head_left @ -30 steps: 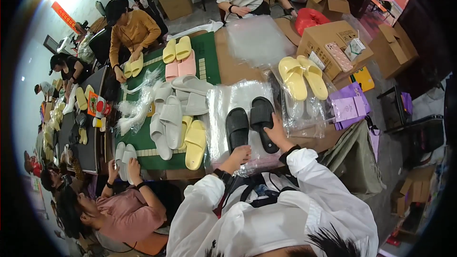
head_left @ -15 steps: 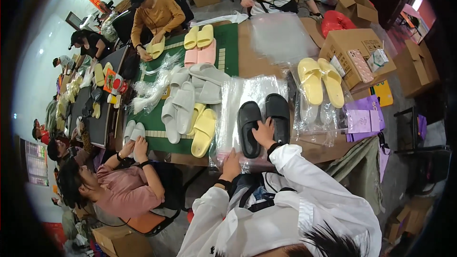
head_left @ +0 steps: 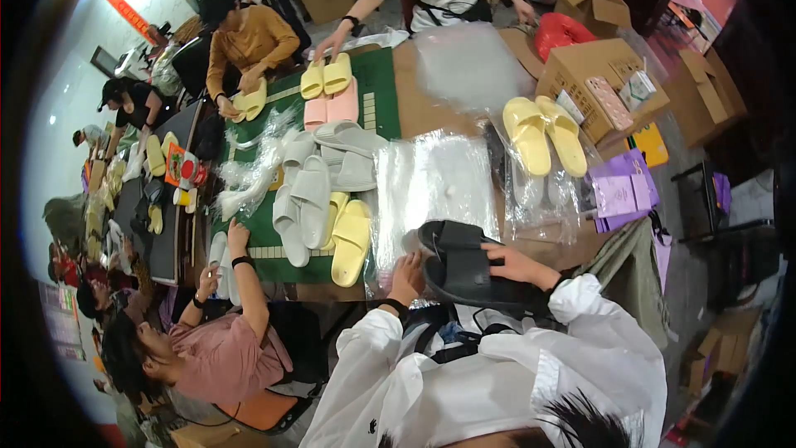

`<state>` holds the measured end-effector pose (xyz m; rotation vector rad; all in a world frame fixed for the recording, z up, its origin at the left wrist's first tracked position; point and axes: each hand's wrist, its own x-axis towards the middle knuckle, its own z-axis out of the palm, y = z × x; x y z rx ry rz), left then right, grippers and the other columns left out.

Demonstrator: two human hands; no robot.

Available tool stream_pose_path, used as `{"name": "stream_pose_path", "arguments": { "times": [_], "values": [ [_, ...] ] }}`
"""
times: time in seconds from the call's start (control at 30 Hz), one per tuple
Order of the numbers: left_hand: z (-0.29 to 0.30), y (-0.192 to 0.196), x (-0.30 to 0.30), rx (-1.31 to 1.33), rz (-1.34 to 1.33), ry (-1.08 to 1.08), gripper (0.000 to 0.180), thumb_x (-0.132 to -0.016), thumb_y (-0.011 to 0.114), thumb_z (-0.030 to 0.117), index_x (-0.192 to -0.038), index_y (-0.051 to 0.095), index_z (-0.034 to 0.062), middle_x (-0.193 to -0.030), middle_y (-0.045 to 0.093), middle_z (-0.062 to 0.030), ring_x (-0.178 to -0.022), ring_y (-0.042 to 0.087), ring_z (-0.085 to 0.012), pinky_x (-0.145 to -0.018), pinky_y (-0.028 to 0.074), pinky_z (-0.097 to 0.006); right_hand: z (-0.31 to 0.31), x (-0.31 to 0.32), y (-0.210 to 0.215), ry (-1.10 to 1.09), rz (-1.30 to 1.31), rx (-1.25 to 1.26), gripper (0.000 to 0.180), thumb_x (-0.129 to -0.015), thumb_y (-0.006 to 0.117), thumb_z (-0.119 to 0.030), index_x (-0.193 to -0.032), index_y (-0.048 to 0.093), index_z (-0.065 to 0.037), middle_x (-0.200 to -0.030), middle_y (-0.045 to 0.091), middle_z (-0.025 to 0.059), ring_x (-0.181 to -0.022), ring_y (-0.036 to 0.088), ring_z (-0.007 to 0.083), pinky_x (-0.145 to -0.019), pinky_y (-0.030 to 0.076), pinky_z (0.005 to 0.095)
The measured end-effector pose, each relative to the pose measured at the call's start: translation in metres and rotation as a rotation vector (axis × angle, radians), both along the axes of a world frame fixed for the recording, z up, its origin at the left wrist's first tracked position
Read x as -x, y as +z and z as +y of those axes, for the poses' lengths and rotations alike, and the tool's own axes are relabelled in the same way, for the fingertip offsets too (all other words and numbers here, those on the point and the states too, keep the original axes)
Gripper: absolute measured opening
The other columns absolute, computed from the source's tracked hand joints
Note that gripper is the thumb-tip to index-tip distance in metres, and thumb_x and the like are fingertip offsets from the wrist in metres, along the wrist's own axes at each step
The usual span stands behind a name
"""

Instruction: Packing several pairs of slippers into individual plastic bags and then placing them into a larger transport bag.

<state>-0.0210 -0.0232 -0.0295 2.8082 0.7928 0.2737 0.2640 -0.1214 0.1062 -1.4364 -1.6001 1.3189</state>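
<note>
Low in the frame, the right hand (head_left: pixel 516 265) clamps the stacked black foam slippers (head_left: pixel 464 264). The left hand (head_left: pixel 408 275) rests on the clear plastic bags (head_left: pixel 431 182), seemingly unclosed; nothing looks bagged yet.

two black slippers (head_left: pixel 464 264), two pink slippers (head_left: pixel 332 105), about four grey slippers (head_left: pixel 311 191) (piled, hard to count), two yellow slippers (head_left: pixel 546 133) on plastic, two more yellow ones (head_left: pixel 348 236) nearer, several cardboard boxes (head_left: pixel 580 66).

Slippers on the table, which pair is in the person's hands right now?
The black pair, at the near table edge. The right hand rests on top of them and the left hand holds their left side. The yellow, grey and pink pairs lie untouched farther off.
</note>
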Motion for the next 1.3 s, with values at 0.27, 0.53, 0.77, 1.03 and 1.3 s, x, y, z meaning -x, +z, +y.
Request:
{"name": "stream_pose_path", "arguments": {
  "times": [0.27, 0.53, 0.77, 1.03, 1.3],
  "values": [
    [0.048, 0.057, -0.04, 0.105, -0.282, 0.045, 0.05, -0.069, 0.047, -0.006, -0.119, 0.048, 0.0006, -0.102, 0.053, -0.0136, -0.093, 0.048, -0.0302, -0.082, 0.039, -0.038, -0.034, 0.009, 0.016, 0.019, -0.002, 0.042, 0.033, -0.073, 0.061, -0.011, -0.105, 0.059, -0.002, -0.127, 0.047, 0.0161, -0.117, 0.044, 0.0279, -0.096, 0.034, 0.032],
    [0.066, 0.072, -0.054, 0.243, -0.438, 0.151, 0.016, -0.079, 0.053, 0.002, -0.094, 0.059, 0.0024, -0.087, 0.055, -0.0144, -0.082, 0.051, -0.032, -0.073, 0.042, -0.04, -0.031, 0.043, 0.0, -0.226, -0.028, 0.069, 0.031, -0.076, 0.058, -0.012, -0.105, 0.059, -0.002, -0.128, 0.044, 0.0171, -0.112, 0.048, 0.0279, -0.094, 0.036, 0.0326],
    [0.051, 0.097, -0.065, 0.22, -0.516, 0.018, 0.015, -0.078, 0.059, 0.004, -0.093, 0.059, 0.003, -0.094, 0.057, -0.0134, -0.088, 0.054, -0.0303, -0.076, 0.046, -0.035, -0.021, 0.062, -0.014, -0.652, -0.442, 0.023, 0.026, -0.076, 0.06, -0.018, -0.084, 0.05, 0.005, -0.123, 0.038, 0.0332, -0.108, 0.043, 0.0455, -0.092, 0.037, 0.042],
    [0.025, 0.125, -0.059, 0.198, -0.581, -0.223, 0.022, -0.072, 0.061, -0.001, -0.093, 0.06, 0.0036, -0.096, 0.055, -0.0141, -0.088, 0.053, -0.0323, -0.075, 0.044, -0.039, 0.007, 0.081, -0.023, -0.72, -0.564, -0.135, 0.033, -0.073, 0.061, -0.015, -0.098, 0.052, 0.005, -0.123, 0.04, 0.0289, -0.11, 0.041, 0.0423, -0.09, 0.036, 0.0445],
    [0.0, 0.146, -0.046, 0.207, -0.597, 0.081, 0.017, -0.08, 0.058, 0.004, -0.096, 0.062, 0.0004, -0.141, 0.015, -0.0228, -0.12, 0.035, -0.0394, -0.102, 0.026, -0.039, 0.012, 0.095, -0.046, -0.9, -0.332, -0.265, 0.042, -0.076, 0.059, -0.013, -0.111, 0.048, 0.006, -0.128, 0.034, 0.0313, -0.118, 0.033, 0.0448, -0.101, 0.027, 0.0438]
  ]
}}
